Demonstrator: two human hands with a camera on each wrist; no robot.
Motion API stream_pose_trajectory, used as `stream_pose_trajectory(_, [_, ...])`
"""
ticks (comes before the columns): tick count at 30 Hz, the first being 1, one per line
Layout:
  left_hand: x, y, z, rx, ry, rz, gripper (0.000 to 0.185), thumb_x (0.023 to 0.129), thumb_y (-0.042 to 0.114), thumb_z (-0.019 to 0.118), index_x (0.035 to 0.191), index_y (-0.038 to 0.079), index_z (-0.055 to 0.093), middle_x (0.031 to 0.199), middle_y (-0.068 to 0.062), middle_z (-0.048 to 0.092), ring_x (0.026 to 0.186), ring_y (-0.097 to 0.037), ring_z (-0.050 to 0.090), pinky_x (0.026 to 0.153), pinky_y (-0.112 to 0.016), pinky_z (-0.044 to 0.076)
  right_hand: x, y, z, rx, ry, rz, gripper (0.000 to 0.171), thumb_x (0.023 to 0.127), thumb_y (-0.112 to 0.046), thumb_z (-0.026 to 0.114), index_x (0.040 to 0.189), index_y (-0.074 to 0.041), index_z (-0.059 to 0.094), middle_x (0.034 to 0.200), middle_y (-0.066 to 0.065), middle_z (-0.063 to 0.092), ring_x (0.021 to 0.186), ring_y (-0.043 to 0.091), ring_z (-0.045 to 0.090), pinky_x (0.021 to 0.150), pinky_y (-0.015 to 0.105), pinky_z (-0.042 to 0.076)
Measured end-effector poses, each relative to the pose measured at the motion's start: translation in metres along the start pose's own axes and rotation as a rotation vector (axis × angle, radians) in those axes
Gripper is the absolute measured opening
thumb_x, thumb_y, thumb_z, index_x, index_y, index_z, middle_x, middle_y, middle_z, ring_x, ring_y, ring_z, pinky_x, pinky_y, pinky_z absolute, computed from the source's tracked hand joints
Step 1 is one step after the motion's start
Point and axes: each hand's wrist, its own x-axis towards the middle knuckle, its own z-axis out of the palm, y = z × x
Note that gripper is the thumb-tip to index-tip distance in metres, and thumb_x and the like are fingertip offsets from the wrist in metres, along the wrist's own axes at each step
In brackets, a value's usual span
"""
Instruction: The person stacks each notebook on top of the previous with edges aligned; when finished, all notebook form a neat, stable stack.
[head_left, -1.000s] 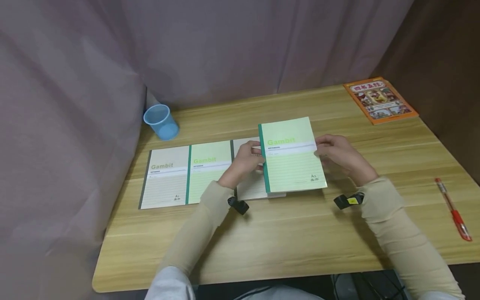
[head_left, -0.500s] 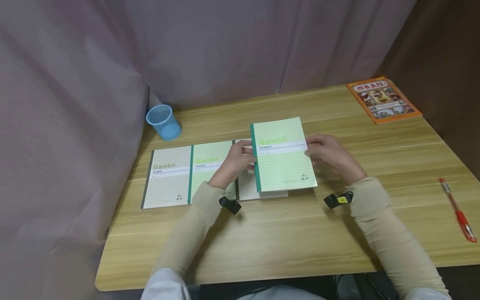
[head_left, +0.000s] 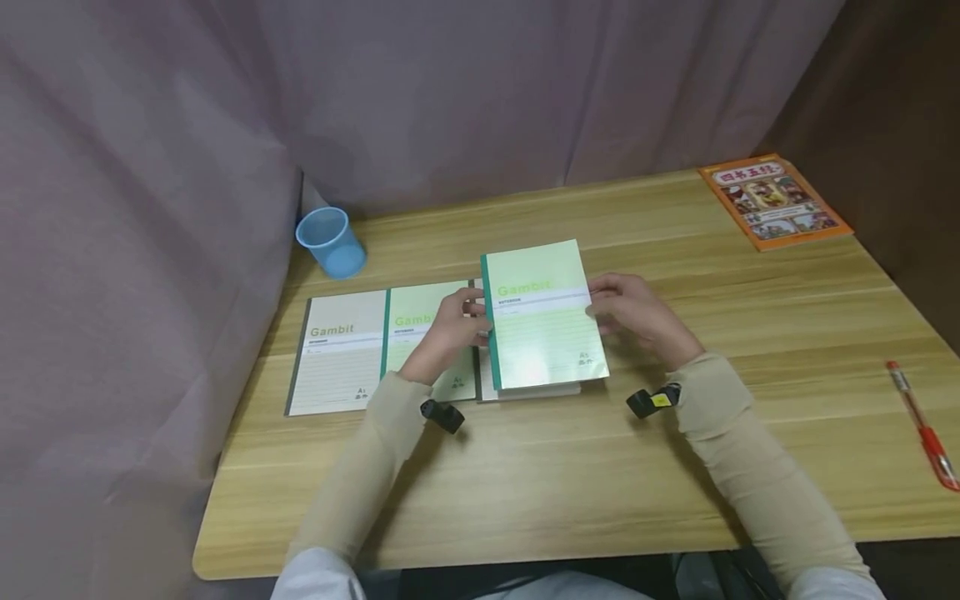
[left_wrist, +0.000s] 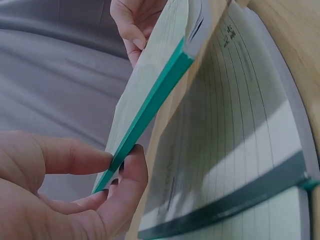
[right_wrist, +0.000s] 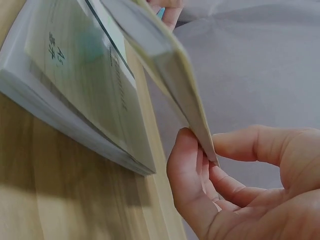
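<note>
A light green notebook (head_left: pixel 542 317) with a teal spine is held a little above the wooden desk (head_left: pixel 570 467). My left hand (head_left: pixel 450 327) pinches its spine edge (left_wrist: pixel 150 107) and my right hand (head_left: pixel 626 310) pinches its opposite edge (right_wrist: pixel 187 107). It hovers over a grey-spined notebook (head_left: pixel 525 390) (left_wrist: pixel 240 145) (right_wrist: pixel 75 95) lying flat. Two more notebooks lie to the left, a green one (head_left: pixel 420 312) and a beige one (head_left: pixel 333 354).
A blue cup (head_left: pixel 330 242) stands at the back left by the curtain. An orange booklet (head_left: pixel 772 200) lies at the back right corner. A red pen (head_left: pixel 926 429) lies near the right edge.
Both hands have carried the green notebook leftward, so it now lies more squarely over the grey-spined notebook.
</note>
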Motion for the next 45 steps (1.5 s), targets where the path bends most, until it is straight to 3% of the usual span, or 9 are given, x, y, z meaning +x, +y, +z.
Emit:
stream_pose_trajectory(5, [0.0, -0.004, -0.007, -0.001, 0.007, -0.021, 0.061, 0.09, -0.011, 0.056, 0.148, -0.003, 0.04, 0.119, -0.017, 0.049, 0.088, -0.022, 0.057, 0.079, -0.037, 0.059, 0.002, 0.0, 0.007, -0.004, -0.017, 0.014, 0.049, 0.095, 0.002, 0.056, 0.14, 0.013, 0.042, 0.124, 0.023, 0.052, 0.095, 0.021, 0.059, 0.079, 0.033, 0.057])
stream_pose_trajectory(15, [-0.002, -0.016, -0.012, 0.074, 0.082, -0.025, 0.056, 0.089, -0.009, 0.059, 0.143, -0.004, 0.046, 0.114, -0.016, 0.055, 0.085, -0.022, 0.061, 0.073, -0.032, 0.059, 0.013, 0.01, 0.02, -0.008, -0.026, 0.016, 0.048, 0.091, 0.006, 0.06, 0.136, 0.015, 0.044, 0.116, 0.022, 0.058, 0.086, 0.016, 0.062, 0.073, 0.029, 0.058])
stream_pose_trajectory(26, [0.004, -0.027, -0.013, 0.169, 0.098, 0.02, 0.056, 0.086, -0.01, 0.061, 0.14, -0.005, 0.05, 0.115, -0.017, 0.058, 0.094, -0.026, 0.062, 0.072, -0.03, 0.06, 0.022, 0.021, 0.026, -0.017, -0.035, 0.031, 0.054, 0.089, 0.008, 0.061, 0.139, 0.016, 0.042, 0.115, 0.023, 0.057, 0.089, 0.021, 0.061, 0.074, 0.029, 0.059])
stream_pose_trajectory(31, [0.003, -0.03, -0.014, 0.212, 0.098, 0.021, 0.053, 0.087, -0.008, 0.062, 0.139, -0.006, 0.051, 0.114, -0.017, 0.06, 0.098, -0.027, 0.063, 0.074, -0.029, 0.059, 0.022, 0.025, 0.029, -0.061, -0.029, 0.026, 0.049, 0.091, 0.007, 0.062, 0.137, 0.015, 0.046, 0.114, 0.024, 0.057, 0.093, 0.026, 0.06, 0.075, 0.031, 0.058])
stream_pose_trajectory(37, [0.005, -0.035, -0.014, 0.224, 0.104, 0.037, 0.052, 0.086, -0.009, 0.062, 0.137, -0.007, 0.052, 0.115, -0.017, 0.06, 0.099, -0.027, 0.063, 0.074, -0.028, 0.059, 0.024, 0.029, 0.033, -0.097, -0.001, 0.026, 0.044, 0.09, 0.007, 0.063, 0.132, 0.016, 0.05, 0.108, 0.021, 0.057, 0.089, 0.022, 0.058, 0.071, 0.027, 0.057])
stream_pose_trajectory(45, [0.008, -0.039, -0.015, 0.265, 0.105, 0.055, 0.052, 0.085, -0.011, 0.062, 0.136, -0.008, 0.052, 0.112, -0.015, 0.059, 0.087, -0.021, 0.062, 0.072, -0.027, 0.058, 0.028, 0.032, 0.033, -0.136, -0.003, -0.007, 0.042, 0.09, 0.009, 0.063, 0.13, 0.017, 0.051, 0.103, 0.019, 0.057, 0.086, 0.022, 0.058, 0.07, 0.027, 0.058])
